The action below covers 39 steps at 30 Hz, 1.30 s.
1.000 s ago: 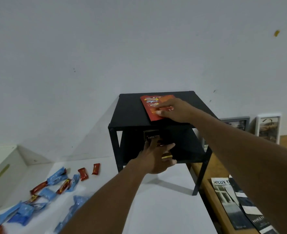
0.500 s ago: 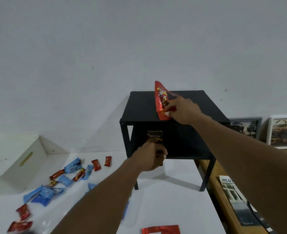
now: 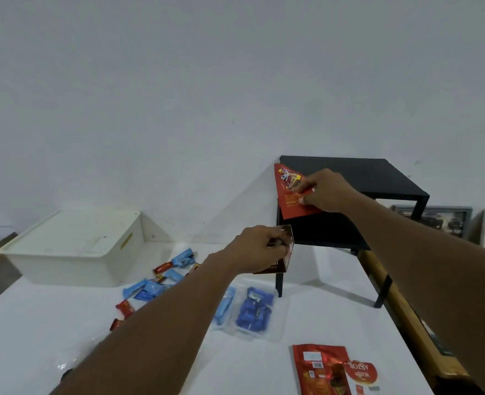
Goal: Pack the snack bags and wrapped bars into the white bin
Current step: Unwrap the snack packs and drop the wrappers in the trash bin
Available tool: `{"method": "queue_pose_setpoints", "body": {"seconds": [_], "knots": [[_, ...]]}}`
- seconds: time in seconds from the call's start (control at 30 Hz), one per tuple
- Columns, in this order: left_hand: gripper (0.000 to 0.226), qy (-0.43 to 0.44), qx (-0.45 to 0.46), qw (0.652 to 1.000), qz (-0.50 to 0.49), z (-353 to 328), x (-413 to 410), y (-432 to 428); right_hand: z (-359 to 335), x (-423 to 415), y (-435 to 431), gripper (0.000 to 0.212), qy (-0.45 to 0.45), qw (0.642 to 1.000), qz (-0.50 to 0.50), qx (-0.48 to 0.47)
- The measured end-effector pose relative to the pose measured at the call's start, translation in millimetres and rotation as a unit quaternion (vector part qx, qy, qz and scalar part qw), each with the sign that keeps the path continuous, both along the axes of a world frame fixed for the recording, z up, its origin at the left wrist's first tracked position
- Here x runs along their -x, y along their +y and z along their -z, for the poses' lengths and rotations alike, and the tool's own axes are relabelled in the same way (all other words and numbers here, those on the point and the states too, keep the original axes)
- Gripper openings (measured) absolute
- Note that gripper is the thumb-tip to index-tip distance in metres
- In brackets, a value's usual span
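My right hand (image 3: 325, 191) pinches a flat red-orange snack bag (image 3: 288, 195), held up in front of the black shelf's left corner. My left hand (image 3: 260, 249) grips a small dark brown snack box (image 3: 282, 262) in the air above the white table. The white bin (image 3: 76, 249) stands at the back left of the table. Between the bin and my left arm lie several blue and red wrapped bars (image 3: 161, 277). A clear bag of blue bars (image 3: 252, 312) lies under my left hand. A red Astor bag (image 3: 329, 369) lies at the near edge.
A black two-level shelf (image 3: 378, 181) stands on the table's (image 3: 36, 323) back right corner. To the right, a wooden surface holds framed pictures (image 3: 441, 220) and magazines. A crumpled clear wrapper (image 3: 64, 363) lies at the near left. A plain wall is behind.
Both hands have come away from the black shelf toward the left, the right lifting the red-orange bag off the top, the left pulling the brown box out. The view has swung left.
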<state>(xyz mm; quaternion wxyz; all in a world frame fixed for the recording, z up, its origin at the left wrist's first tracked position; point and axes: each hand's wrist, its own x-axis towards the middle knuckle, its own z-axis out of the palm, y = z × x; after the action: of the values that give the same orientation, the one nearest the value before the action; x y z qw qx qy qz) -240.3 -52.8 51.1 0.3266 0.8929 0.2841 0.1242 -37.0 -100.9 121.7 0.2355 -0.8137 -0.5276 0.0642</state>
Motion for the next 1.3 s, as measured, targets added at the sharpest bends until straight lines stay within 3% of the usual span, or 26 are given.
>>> {"method": "queue_pose_setpoints", "body": {"seconds": [0.27, 0.53, 0.83, 1.3], "knots": [[0.033, 0.001, -0.035, 0.987, -0.157, -22.6, 206.5, 37.8, -14.6, 175.3, 62.9, 0.025, 0.022, 0.992, -0.126, -0.024], [0.033, 0.039, -0.009, 0.929, -0.368, -13.6, 429.2, 52.6, 4.2, 394.7, 154.5, 0.028, 0.034, 0.94, -0.338, 0.022], [0.031, 0.033, 0.074, 0.798, -0.597, 50.4, 614.8, -15.5, 82.4, 622.6, 196.0, 0.027, 0.042, 0.826, -0.55, 0.117], [0.042, -0.02, 0.272, 0.571, -0.774, 232.9, 729.5, -195.0, 288.8, 841.1, 89.7, 0.025, -0.008, 0.622, -0.707, 0.336]]}}
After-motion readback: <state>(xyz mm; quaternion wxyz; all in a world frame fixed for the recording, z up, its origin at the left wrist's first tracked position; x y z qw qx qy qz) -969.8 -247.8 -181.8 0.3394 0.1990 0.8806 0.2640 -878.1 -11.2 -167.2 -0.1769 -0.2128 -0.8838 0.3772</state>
